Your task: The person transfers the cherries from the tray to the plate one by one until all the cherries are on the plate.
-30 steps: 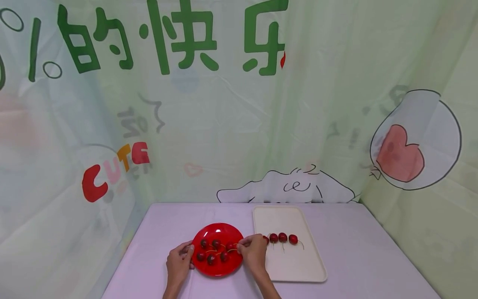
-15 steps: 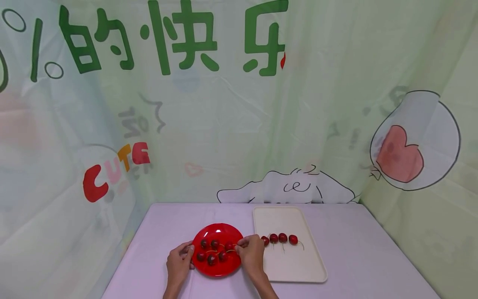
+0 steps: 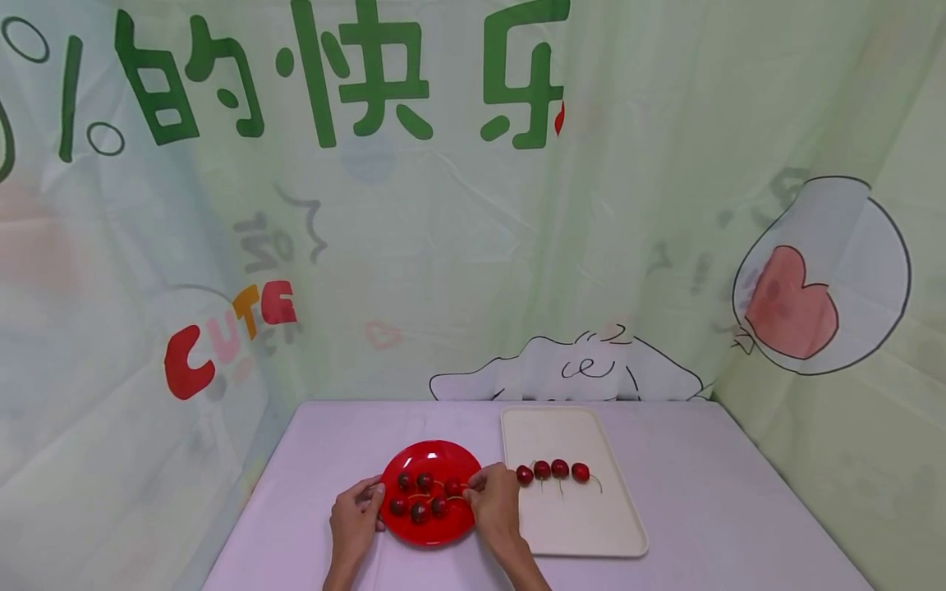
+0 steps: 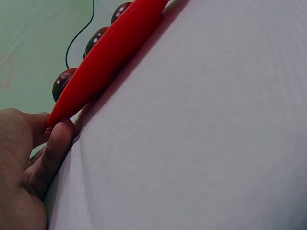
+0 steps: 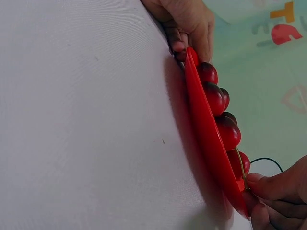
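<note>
The red plate sits on the table, holding several dark red cherries with thin stems. At its left rim, my left hand grips the edge; in the left wrist view the fingers lie at the rim and partly under it. Over the right rim, my right hand pinches the stem of one cherry between thumb and fingertip. That cherry is still down among the others on the plate. In the right wrist view, the rim passes close by these fingers.
A cream tray lies right of the plate, its left edge partly behind my right hand. Across it runs a row of several cherries, stems mostly toward me. A printed curtain rises behind the lilac tablecloth.
My right hand has shifted slightly left, and the cherry whose stem it pinches has moved a little left too. The tray's leftmost cherry shows more fully. My left hand stays at the rim.
</note>
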Demonstrator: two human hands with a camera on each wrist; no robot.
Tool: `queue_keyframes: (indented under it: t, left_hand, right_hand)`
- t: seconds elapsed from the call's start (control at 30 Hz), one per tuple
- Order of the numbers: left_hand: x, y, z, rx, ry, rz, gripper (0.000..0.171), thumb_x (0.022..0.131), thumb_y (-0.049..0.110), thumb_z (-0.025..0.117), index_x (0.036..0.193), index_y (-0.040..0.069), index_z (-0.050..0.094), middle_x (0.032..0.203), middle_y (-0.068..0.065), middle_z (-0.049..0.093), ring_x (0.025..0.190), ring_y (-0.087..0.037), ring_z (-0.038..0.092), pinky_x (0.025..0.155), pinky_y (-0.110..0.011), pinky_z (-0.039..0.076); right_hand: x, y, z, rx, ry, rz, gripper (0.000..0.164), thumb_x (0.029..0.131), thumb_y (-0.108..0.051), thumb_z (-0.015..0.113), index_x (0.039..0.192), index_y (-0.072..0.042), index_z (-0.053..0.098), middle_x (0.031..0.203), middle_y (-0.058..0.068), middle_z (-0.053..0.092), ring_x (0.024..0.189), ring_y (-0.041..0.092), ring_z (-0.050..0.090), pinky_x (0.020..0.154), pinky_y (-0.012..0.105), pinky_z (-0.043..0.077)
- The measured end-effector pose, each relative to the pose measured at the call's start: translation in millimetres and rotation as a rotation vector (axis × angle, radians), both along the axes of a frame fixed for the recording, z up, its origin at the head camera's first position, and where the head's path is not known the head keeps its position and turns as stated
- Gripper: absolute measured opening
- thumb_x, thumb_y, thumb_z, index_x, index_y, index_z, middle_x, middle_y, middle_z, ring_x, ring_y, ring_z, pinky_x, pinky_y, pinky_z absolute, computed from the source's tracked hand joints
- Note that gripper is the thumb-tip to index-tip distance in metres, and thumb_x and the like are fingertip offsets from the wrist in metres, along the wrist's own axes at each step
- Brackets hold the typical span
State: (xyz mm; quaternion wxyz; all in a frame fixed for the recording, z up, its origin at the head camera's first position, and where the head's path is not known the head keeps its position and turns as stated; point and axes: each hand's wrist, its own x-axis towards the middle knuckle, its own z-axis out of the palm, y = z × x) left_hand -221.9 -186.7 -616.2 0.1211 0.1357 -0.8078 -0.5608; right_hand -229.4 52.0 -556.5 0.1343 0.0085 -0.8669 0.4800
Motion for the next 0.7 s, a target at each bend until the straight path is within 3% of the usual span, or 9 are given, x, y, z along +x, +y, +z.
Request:
queue_keyframes:
  t: [0.7]
  left_hand:
    - [-0.4,-0.3,-1.4,-0.005,-0.008,0.000,0.034,0.109,0.014,0.068,0.139,0.001,0.072,0.114,-0.019,0.078,0.052,-0.016,0.065,0.052,-0.023,0.057]
  right_hand:
    - [2.7,1.0,10.3,0.059,-0.037,0.011,0.016,0.083,0.004,0.091,0.097,0.003,0.085,0.080,0.011,0.080,0.075,0.016,0.072,0.070,0.034,0.069]
